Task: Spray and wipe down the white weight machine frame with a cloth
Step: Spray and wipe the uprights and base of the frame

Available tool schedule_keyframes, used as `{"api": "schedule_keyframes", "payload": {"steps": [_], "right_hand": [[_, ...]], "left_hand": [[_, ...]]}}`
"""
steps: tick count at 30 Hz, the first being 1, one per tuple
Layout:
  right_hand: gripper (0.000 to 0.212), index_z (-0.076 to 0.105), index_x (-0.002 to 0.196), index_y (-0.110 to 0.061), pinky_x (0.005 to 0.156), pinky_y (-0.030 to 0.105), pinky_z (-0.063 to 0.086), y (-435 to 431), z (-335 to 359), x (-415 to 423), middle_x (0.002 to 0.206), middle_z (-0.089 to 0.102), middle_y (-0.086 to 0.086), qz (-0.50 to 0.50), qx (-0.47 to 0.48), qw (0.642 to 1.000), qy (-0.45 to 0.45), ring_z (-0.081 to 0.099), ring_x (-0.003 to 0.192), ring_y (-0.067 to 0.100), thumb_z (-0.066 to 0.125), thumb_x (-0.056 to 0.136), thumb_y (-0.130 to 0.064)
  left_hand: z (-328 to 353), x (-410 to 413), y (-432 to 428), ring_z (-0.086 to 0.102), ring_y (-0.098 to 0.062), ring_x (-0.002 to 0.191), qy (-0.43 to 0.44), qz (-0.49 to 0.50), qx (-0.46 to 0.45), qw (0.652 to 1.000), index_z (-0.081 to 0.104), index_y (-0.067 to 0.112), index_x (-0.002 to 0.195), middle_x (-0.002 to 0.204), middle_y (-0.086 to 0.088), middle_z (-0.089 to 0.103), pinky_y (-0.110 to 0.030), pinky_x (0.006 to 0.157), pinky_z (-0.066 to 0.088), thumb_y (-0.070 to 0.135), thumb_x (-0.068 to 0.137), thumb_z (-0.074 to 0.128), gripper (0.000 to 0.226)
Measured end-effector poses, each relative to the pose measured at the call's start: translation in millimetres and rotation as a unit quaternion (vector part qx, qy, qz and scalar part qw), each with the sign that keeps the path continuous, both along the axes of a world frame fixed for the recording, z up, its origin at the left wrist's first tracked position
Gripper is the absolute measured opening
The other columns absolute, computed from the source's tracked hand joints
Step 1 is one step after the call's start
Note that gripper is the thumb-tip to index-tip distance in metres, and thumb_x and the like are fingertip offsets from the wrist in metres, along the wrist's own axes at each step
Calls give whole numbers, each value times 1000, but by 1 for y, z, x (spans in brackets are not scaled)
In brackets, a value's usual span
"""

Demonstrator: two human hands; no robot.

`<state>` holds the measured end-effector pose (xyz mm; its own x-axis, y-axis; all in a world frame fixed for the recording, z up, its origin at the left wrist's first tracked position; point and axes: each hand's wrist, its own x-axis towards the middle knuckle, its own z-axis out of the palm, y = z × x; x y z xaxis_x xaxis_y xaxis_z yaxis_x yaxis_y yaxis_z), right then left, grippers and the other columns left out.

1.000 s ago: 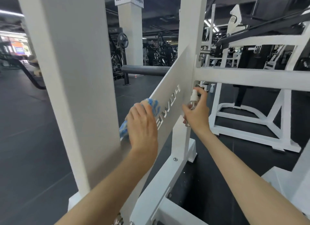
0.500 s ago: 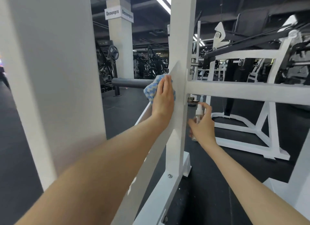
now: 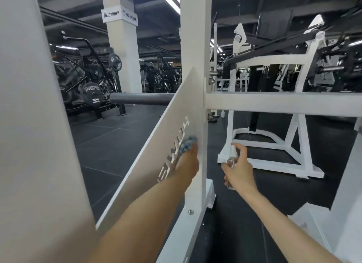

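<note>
Here the left hand (image 3: 187,164) presses the cloth (image 3: 186,145) flat on the frame (image 3: 176,113); right hand (image 3: 240,171) grips spray bottle (image 3: 233,153)

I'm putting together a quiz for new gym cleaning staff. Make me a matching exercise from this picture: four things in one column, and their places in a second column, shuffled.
Things
1. blue patterned cloth
2. small clear spray bottle with a white nozzle
3. black round 20kg weight plate
4. grey cylindrical roller pad

Places
A. gripped in the right hand
B. pressed on the white slanted metal panel by the left hand
C. lying level behind the panel
D. on a black machine at far left

Pairs: 1-B, 2-A, 3-D, 4-C
</note>
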<state>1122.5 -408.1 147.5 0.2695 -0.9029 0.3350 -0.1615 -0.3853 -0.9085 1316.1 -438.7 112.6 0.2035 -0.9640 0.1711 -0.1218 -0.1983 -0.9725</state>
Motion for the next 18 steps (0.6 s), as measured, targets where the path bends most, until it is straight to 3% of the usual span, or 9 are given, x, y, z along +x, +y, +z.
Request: {"api": "schedule_keyframes", "payload": {"steps": [1,2,3,4,6,8,12,18], "right_hand": [[56,34,123,-34,41,27,49,1,-3,0,86,59,21,-3,6,1000,3,54,56,25,58,86,1],[56,34,124,-34,41,26,49,1,-5,1,86,59,22,-4,11,1000,3,54,56,25,57,86,1],[56,34,123,-34,41,26,49,1,-6,1,87,59,22,-4,15,1000,4,54,57,25,57,86,2],[57,34,122,-36,41,27,49,0,-6,3,87,59,22,-3,14,1000,2,54,58,25,57,86,2],[57,34,122,-37,41,27,48,-1,-7,8,87,58,22,3,14,1000,0,53,61,27,56,86,2],[57,34,123,-36,41,27,48,0,-8,11,84,57,18,10,11,1000,-3,53,61,27,56,87,2],[56,34,123,-35,42,27,49,7,-13,12,83,54,14,13,15,1000,-1,52,60,26,58,87,1],[55,35,123,-36,43,27,49,23,-27,3,88,54,17,5,27,1000,5,53,61,26,57,87,-1]], "left_hand": [[-14,4,0,36,7,82,-27,14,39,999,61,65,105,95,22,44,-30,85,8,34,102,22,50],[-15,-3,9,45,-1,87,-72,32,145,986,62,54,117,101,15,52,-38,89,16,34,103,28,42],[-1,-18,26,51,-17,109,-124,8,232,965,58,36,132,120,4,58,-46,103,20,36,103,37,36],[15,-25,38,41,-32,130,-55,-59,238,968,49,21,141,141,-7,50,-50,112,18,35,102,41,42],[48,-31,47,28,-38,141,93,-149,50,983,36,8,145,151,-17,36,-44,118,20,30,100,45,51],[66,-35,47,34,-37,136,135,-164,-66,975,31,1,140,145,-18,37,-42,112,28,21,100,42,46],[54,-35,47,27,-35,140,86,-154,-13,984,32,1,145,147,-15,32,-41,112,25,25,103,38,48],[33,-32,73,25,-34,143,111,-158,83,978,45,13,144,150,-5,35,-40,117,18,37,104,37,47]]}}
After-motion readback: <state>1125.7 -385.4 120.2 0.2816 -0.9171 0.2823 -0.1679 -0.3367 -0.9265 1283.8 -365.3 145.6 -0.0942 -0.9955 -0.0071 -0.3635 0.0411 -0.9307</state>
